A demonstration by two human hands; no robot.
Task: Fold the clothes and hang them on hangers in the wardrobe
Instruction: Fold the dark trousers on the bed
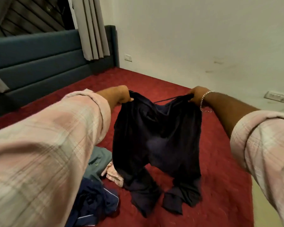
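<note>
Both hands (124, 95) (196, 95) gripping dark trousers' (156, 141) waistband, clothes pile (98, 181) beside, red bedcover (220, 161) beneath

I see the trousers (156, 145) hanging in the middle, held up at the waistband between my left hand (121, 95) and my right hand (195, 95), with both leg ends resting crumpled on the bed (220, 161). To the left of the trousers, on the bed and partly under my left sleeve (47, 153), lies a heap of clothes (97, 185). The headboard (39, 63) stands behind on the left with the curtain (92, 27) hanging over it. The wall (203, 38) runs along the bed's far and right sides.
</note>
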